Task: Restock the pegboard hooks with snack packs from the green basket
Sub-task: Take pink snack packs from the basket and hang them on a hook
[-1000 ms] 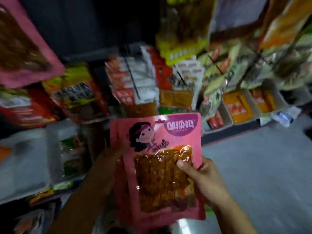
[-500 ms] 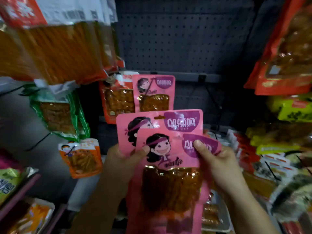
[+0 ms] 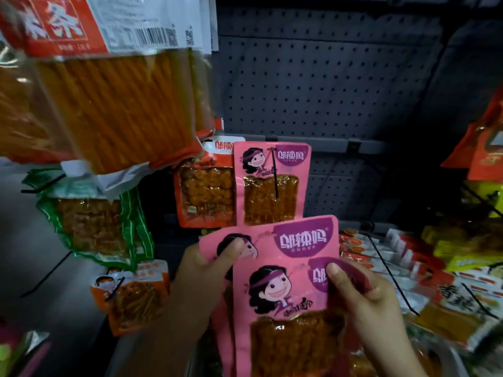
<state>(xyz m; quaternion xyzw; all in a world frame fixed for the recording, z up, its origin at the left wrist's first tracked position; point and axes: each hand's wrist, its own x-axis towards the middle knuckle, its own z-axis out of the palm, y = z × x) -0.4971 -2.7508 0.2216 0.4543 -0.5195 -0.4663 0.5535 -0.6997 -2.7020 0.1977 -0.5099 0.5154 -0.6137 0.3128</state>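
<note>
Two pink snack packs held before the dark pegboard. The left hand grips the rear pink pack, thumb pressed on its printed face; the right hand pinches the top right corner of the front pink pack, which overlaps the rear one. Just above them a matching hung pink pack sits on a black hook, beside an orange pack. Further packs may lie behind the front one; the view is unclear.
</note>
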